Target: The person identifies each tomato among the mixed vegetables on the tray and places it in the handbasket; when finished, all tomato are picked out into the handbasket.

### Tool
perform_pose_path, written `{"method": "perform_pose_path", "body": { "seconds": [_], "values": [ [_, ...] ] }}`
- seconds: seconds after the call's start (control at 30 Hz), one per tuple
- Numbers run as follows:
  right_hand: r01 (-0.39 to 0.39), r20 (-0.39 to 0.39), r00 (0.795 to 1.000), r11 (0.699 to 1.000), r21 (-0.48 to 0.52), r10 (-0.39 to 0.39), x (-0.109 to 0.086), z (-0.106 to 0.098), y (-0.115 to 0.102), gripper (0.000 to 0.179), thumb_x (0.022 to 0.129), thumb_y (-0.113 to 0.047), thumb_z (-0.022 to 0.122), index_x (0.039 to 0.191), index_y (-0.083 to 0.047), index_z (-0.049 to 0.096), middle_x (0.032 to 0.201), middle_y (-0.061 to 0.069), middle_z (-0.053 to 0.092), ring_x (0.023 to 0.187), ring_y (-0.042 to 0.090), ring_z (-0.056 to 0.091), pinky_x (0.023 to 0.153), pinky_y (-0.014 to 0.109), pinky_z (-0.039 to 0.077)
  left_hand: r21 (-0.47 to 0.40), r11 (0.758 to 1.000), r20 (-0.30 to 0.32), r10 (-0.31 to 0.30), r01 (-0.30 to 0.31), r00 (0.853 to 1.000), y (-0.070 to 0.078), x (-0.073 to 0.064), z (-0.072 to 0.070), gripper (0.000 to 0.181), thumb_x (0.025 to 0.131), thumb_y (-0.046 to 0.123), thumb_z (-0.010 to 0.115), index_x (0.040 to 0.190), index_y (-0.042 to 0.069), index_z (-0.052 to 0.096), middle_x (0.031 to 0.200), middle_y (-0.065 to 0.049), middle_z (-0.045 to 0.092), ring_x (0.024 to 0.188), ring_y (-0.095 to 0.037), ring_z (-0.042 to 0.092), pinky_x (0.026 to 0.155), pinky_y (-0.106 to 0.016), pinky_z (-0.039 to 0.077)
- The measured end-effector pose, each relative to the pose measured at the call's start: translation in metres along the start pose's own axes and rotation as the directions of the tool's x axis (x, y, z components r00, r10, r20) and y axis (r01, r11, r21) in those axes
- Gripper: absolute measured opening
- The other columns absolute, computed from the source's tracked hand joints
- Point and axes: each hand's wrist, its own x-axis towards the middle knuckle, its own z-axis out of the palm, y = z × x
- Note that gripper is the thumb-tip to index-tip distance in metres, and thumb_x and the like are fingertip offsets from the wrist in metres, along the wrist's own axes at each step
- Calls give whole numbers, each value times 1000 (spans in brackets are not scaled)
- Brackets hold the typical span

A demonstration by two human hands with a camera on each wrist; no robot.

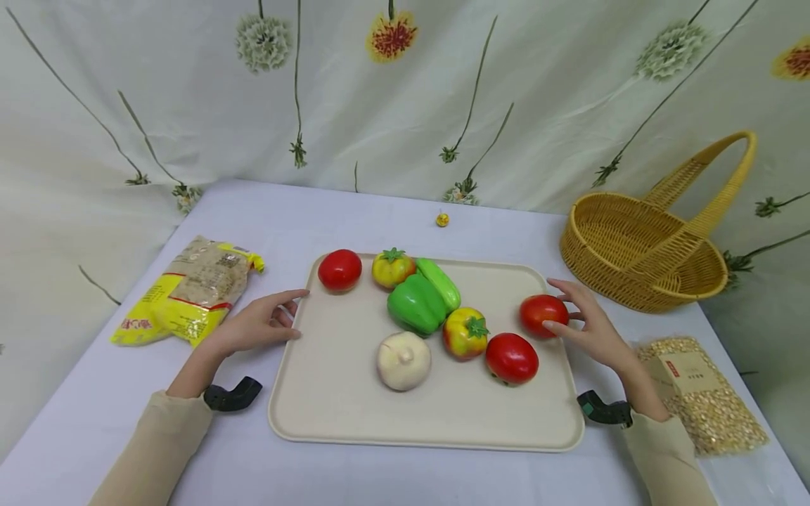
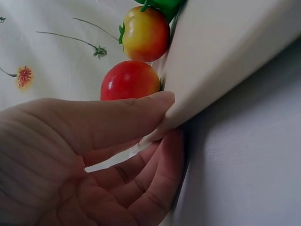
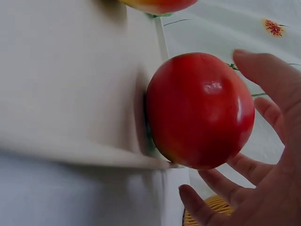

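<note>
My left hand (image 1: 262, 321) pinches the left rim of a beige tray (image 1: 329, 393), thumb over the edge and fingers under it in the left wrist view. Around a red tomato (image 1: 543, 315) at the tray's right side, my right hand (image 1: 585, 325) has its fingers spread; its thumb is apart from the tomato in the right wrist view. Another tomato (image 1: 512, 358) lies in front of that one, and a third tomato (image 1: 339, 270) sits at the back left corner. Between them are a garlic bulb (image 1: 403, 361), a green pepper (image 1: 416, 305) and a cucumber-like piece (image 1: 439, 284).
Two yellow-red fruits with green leaves, a back one (image 1: 392, 268) and a front one (image 1: 465, 333), share the tray. A wicker basket (image 1: 595, 270) stands back right, a bag of grains (image 1: 711, 407) front right. Left lies a yellow bag (image 1: 190, 292); a small gold ornament (image 1: 442, 220) is behind.
</note>
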Motion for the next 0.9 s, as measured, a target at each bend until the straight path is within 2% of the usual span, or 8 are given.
{"method": "perform_pose_path", "body": {
  "seconds": [0.13, 0.33, 0.53, 0.7, 0.9],
  "values": [
    [3, 61, 998, 1000, -2, -3, -3, -1, 2, 72, 79, -10, 73, 141, -7, 37, 138, 18, 41, 106, -9, 36, 80, 17, 45, -22, 1000, -1, 6, -6, 1000, -4, 1, 1, 68, 82, 17, 70, 140, 0, 38, 106, -15, 54, 84, -14, 54, 69, -15, 49],
    [69, 74, 995, 998, -16, -67, -6, 2, 5, 73, 76, -7, 76, 139, -6, 40, 137, 16, 43, 111, -16, 35, 81, 14, 46, -63, 998, 4, -8, 8, 1000, -7, -1, 3, 69, 83, 16, 70, 141, 1, 36, 107, -15, 52, 79, -10, 53, 69, -15, 49],
    [92, 55, 995, 994, -63, -89, -6, 6, 6, 67, 74, -7, 77, 135, -9, 47, 129, 15, 52, 107, -17, 36, 82, 12, 43, -88, 996, 7, 1, 0, 1000, -9, -2, 4, 69, 83, 15, 69, 141, 0, 35, 106, -16, 51, 77, -6, 52, 68, -15, 48],
    [94, 24, 995, 990, -109, -92, -4, 6, 4, 66, 71, -9, 79, 131, -9, 51, 122, 14, 58, 101, -13, 40, 79, 15, 45, -95, 995, 4, -1, 2, 1000, -10, -1, 4, 68, 83, 13, 69, 141, 0, 35, 106, -15, 50, 76, -5, 51, 67, -15, 48],
    [89, -35, 995, 987, -131, -95, -3, 2, 4, 64, 71, -12, 80, 129, -10, 53, 119, 13, 61, 96, -13, 42, 77, 11, 44, -101, 995, 3, 5, -4, 1000, -8, 0, 4, 69, 84, 15, 69, 141, 0, 34, 106, -16, 50, 76, -6, 52, 68, -15, 48]
  ]
}}
